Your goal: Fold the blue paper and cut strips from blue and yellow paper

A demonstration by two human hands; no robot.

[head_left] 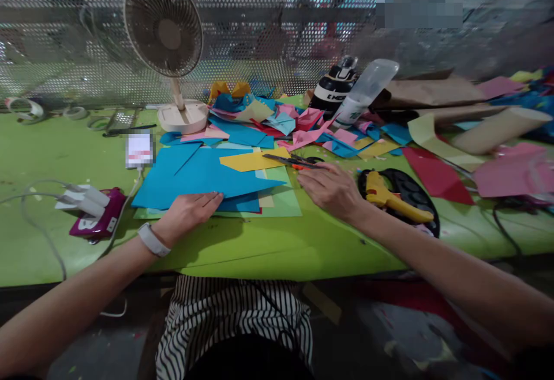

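Observation:
My left hand (193, 209) grips the near edge of a sheet of blue paper (194, 175), its fingers together and the thumb side partly hidden. Scissors (296, 163) are held in my right hand (331, 189), with the fingers wrapped over the handles. Their dark blades point left over a yellow piece of paper (246, 161) that lies on the blue sheet. Beneath the blue paper, light green sheets (285, 204) stick out to the right.
Behind the sheets lies a heap of coloured paper scraps (277, 123). A fan (167, 33) stands back left, near a phone (139, 150) and a purple power strip (97, 218). Bottles (367, 91) stand behind. On the right are a yellow glue gun (393, 198) and a cardboard tube (504, 129).

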